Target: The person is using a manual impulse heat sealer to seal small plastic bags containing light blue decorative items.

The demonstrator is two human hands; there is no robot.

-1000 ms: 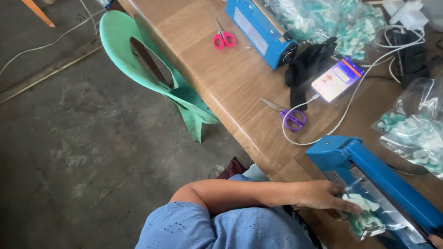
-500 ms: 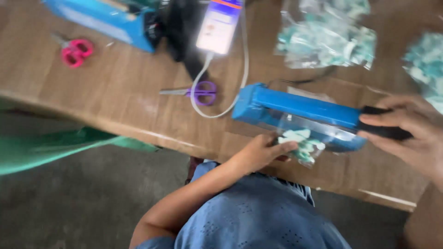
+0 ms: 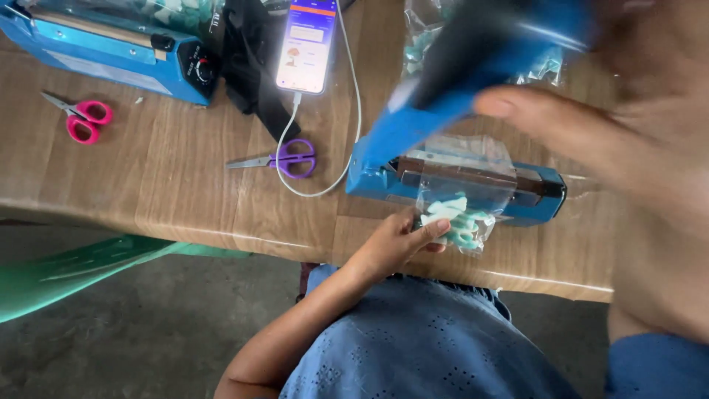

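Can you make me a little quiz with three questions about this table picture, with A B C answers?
1. Where are the purple scissors?
A. on the floor
B. on the table beside the white cable
C. in the left hand

2. How many pairs of scissors show?
A. one
B. two
C. four

3. How is the arm of the near blue sealer?
A. raised
B. pressed down
C. missing

Answers: 1 B, they lie on the wood by the cable. 2 B, the purple pair and pink scissors. 3 A, the right hand has the arm up, while the left hand holds the clear bag on the bar.
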